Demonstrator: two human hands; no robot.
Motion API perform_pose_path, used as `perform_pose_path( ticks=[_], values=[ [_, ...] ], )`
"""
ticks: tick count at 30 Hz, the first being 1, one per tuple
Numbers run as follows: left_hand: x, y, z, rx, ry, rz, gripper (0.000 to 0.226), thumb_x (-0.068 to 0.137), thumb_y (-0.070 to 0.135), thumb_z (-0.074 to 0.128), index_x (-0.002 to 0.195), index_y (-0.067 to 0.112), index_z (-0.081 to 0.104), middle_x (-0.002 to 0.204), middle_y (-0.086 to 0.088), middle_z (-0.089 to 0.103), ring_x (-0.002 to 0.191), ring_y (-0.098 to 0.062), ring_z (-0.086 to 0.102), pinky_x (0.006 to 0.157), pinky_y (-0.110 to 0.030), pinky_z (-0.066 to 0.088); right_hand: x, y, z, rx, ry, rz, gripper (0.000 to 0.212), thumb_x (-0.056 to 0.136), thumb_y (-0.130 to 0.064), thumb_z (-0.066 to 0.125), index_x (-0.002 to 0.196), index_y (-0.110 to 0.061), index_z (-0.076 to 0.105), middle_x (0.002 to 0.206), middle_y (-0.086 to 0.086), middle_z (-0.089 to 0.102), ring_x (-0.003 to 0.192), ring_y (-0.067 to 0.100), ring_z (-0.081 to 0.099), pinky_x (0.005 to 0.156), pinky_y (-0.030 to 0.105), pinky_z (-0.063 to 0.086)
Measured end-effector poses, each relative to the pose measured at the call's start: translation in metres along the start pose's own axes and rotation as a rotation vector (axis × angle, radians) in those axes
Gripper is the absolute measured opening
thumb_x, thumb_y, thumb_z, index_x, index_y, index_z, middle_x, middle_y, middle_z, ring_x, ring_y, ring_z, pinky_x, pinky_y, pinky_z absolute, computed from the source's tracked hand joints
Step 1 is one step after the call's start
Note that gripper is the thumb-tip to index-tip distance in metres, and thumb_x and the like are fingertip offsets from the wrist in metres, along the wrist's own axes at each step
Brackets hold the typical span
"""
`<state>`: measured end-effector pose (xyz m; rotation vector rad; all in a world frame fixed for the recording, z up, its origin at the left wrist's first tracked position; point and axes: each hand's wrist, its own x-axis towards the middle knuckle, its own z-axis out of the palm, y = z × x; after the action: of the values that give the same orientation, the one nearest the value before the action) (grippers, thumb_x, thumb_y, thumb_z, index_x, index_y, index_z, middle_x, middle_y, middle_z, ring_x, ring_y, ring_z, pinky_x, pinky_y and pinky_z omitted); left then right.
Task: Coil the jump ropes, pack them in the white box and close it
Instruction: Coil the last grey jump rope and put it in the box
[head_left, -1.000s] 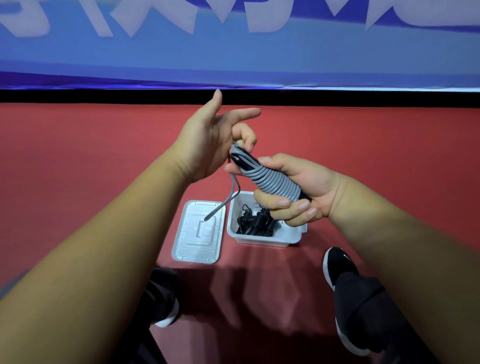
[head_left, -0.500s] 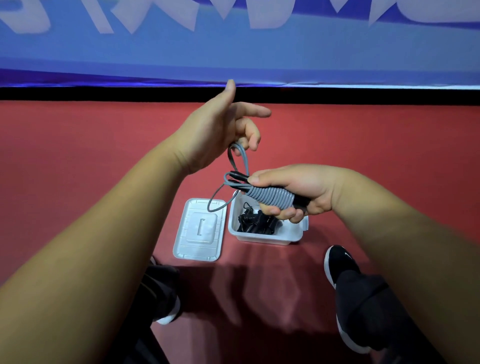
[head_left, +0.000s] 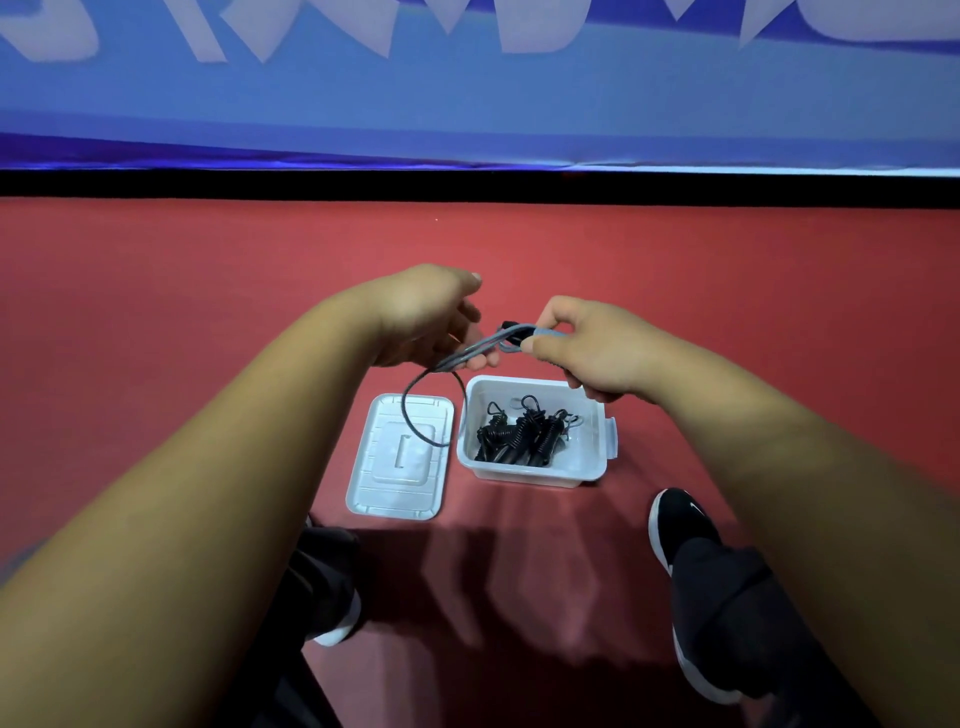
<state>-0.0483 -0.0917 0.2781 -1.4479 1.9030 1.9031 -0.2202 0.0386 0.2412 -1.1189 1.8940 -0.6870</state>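
My right hand (head_left: 592, 348) grips the coiled grey jump rope (head_left: 480, 347) above the open white box (head_left: 592, 470). Most of the coil is hidden inside that fist. My left hand (head_left: 431, 317) pinches the rope's loose strands just left of the coil. A free loop of the grey rope hangs down from there over the lid. Inside the box lie coiled black jump ropes (head_left: 522, 434). The white lid (head_left: 397, 460) lies flat on the floor, left of the box.
The floor (head_left: 753, 291) is red. A black strip and a blue banner (head_left: 467, 98) run along the far side. My black shoes show at the bottom, the right shoe (head_left: 675, 525) near the box's front right corner and the left shoe (head_left: 337, 618) below the lid.
Both hands have dropped closer to the box. My left hand, fingers spread a moment ago, now pinches the rope's loose strands. The free loop hangs lower over the lid.
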Motion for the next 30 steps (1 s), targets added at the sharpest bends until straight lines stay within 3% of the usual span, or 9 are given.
perform_pose_path(
  ticks=[5,8,12,16,20,24,27,30],
  values=[
    [0.006,-0.001,-0.004,-0.004,-0.125,-0.111,0.061,0.110,0.048,0.018,0.117,0.000,0.055,0.108,-0.025,0.076,0.086,-0.029,0.069,0.071,-0.033,0.048,-0.003,-0.002,0.003,-0.060,0.042,-0.053,0.019,0.099,-0.041,0.071,0.097,-0.024,0.062,0.067,0.008,0.054,0.040,0.016,0.042,0.040,0.024,0.037],
    [0.006,-0.004,-0.005,-0.044,-0.185,-0.138,0.048,0.111,0.039,0.023,0.112,0.002,0.054,0.102,-0.023,0.077,0.089,-0.030,0.076,0.076,-0.035,0.050,-0.002,-0.002,0.003,-0.042,0.046,-0.061,0.020,0.100,-0.043,0.069,0.098,-0.024,0.061,0.069,0.010,0.055,0.045,0.021,0.044,0.043,0.026,0.037],
    [0.009,-0.012,-0.003,-0.071,-0.202,-0.079,0.034,0.113,0.028,0.030,0.107,0.005,0.054,0.084,-0.010,0.071,0.112,-0.037,0.073,0.077,-0.039,0.053,-0.001,-0.001,0.001,-0.037,0.080,-0.057,0.023,0.104,-0.052,0.058,0.104,-0.030,0.061,0.074,0.010,0.062,0.053,0.023,0.053,0.048,0.031,0.046],
    [0.007,-0.009,0.002,-0.154,-0.217,-0.050,0.048,0.112,0.051,0.027,0.114,0.009,0.050,0.081,-0.006,0.066,0.099,-0.030,0.077,0.082,-0.050,0.053,0.002,0.002,0.004,0.072,0.074,0.019,0.030,0.106,-0.059,0.050,0.111,-0.030,0.059,0.088,0.009,0.074,0.055,0.021,0.061,0.047,0.027,0.050],
    [0.011,-0.006,0.000,-0.249,-0.200,-0.039,0.063,0.108,0.061,0.020,0.118,0.008,0.051,0.081,-0.006,0.066,0.065,-0.018,0.061,0.073,-0.040,0.053,0.006,0.003,0.003,0.180,0.082,0.078,0.033,0.106,-0.061,0.048,0.114,-0.031,0.057,0.097,0.008,0.075,0.060,0.021,0.061,0.048,0.028,0.050],
    [0.012,-0.008,-0.003,-0.207,-0.173,0.047,0.045,0.112,0.045,0.034,0.104,0.011,0.061,0.091,-0.004,0.063,0.061,-0.011,0.048,0.064,-0.031,0.042,0.005,0.000,0.003,0.336,0.068,0.159,0.039,0.104,-0.067,0.047,0.119,-0.032,0.058,0.096,0.006,0.068,0.061,0.020,0.056,0.050,0.026,0.045],
    [0.012,-0.011,-0.001,-0.198,-0.135,0.120,0.018,0.112,0.029,0.045,0.113,0.015,0.056,0.089,0.002,0.068,0.061,-0.008,0.047,0.064,-0.028,0.040,0.003,-0.003,0.005,0.389,0.054,0.181,0.042,0.103,-0.068,0.047,0.121,-0.032,0.058,0.094,0.006,0.066,0.057,0.017,0.053,0.049,0.023,0.040],
    [0.013,-0.013,-0.003,-0.210,-0.148,0.181,0.011,0.109,0.020,0.051,0.115,0.012,0.055,0.088,0.001,0.068,0.058,-0.007,0.046,0.059,-0.025,0.041,0.001,-0.005,0.006,0.406,0.064,0.188,0.045,0.103,-0.069,0.045,0.121,-0.030,0.059,0.093,0.006,0.067,0.054,0.015,0.052,0.048,0.021,0.037]
  ],
)
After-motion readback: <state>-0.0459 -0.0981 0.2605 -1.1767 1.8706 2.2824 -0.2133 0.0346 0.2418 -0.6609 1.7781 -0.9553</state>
